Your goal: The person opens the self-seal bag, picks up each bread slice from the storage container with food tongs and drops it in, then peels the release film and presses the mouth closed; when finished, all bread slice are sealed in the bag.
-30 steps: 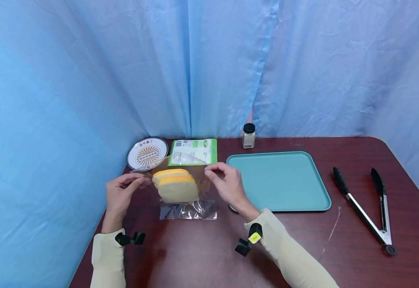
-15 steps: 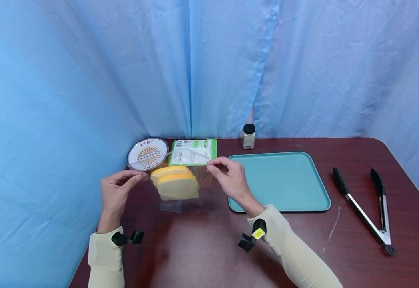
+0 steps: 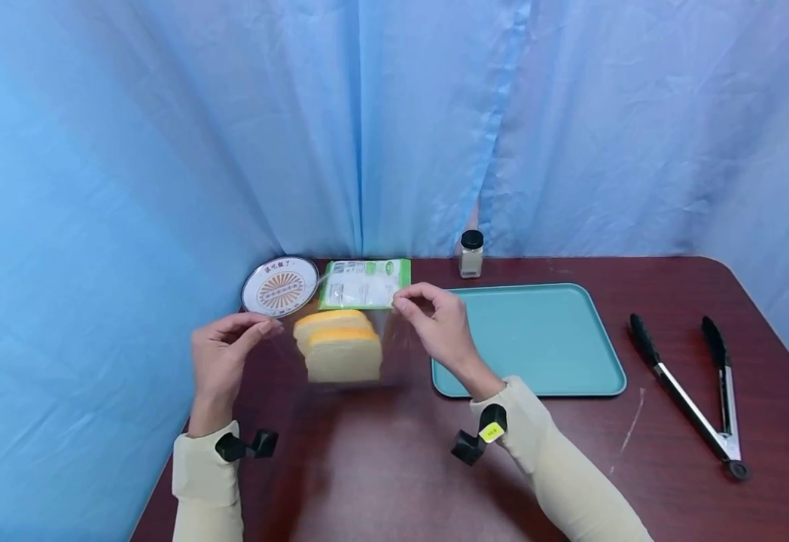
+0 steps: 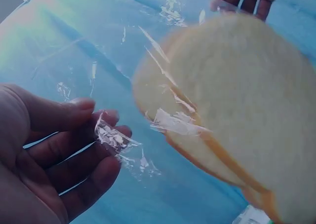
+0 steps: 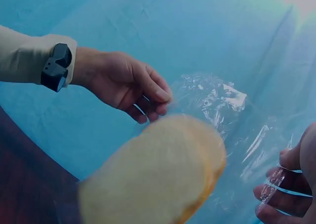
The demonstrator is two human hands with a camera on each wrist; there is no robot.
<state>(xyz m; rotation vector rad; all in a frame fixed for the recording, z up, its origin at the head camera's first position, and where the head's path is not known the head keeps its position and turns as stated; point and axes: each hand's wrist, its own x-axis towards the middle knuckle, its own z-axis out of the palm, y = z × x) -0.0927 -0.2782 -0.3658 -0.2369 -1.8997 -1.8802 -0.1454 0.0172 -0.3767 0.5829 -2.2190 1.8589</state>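
Bread slices [image 3: 343,357] with orange-yellow crusts hang inside a clear plastic bag [image 5: 210,98], held up over the table between both hands. My left hand [image 3: 221,361] pinches one upper corner of the bag between thumb and fingers; the crinkled film shows at the fingertips in the left wrist view. The opposite corner is pinched by my right hand [image 3: 438,331], near the tray's left edge. In the right wrist view the slices [image 5: 153,174] look blurred. Most of the film is see-through, so the bag's outline is hard to follow.
A patterned plate [image 3: 279,287] and a green-and-white packet [image 3: 365,284] lie at the back left. Behind the teal tray [image 3: 537,339] stands a small black-lidded jar [image 3: 471,254]. Spread tongs [image 3: 689,406] lie on the right. Blue curtains [image 3: 394,128] surround the dark red table [image 3: 381,482].
The bag's shiny lower part, flat on the table a second ago, no longer shows there. The bread now hangs more upright, slightly farther right. Both hands keep pinching the bag, the right a little higher.
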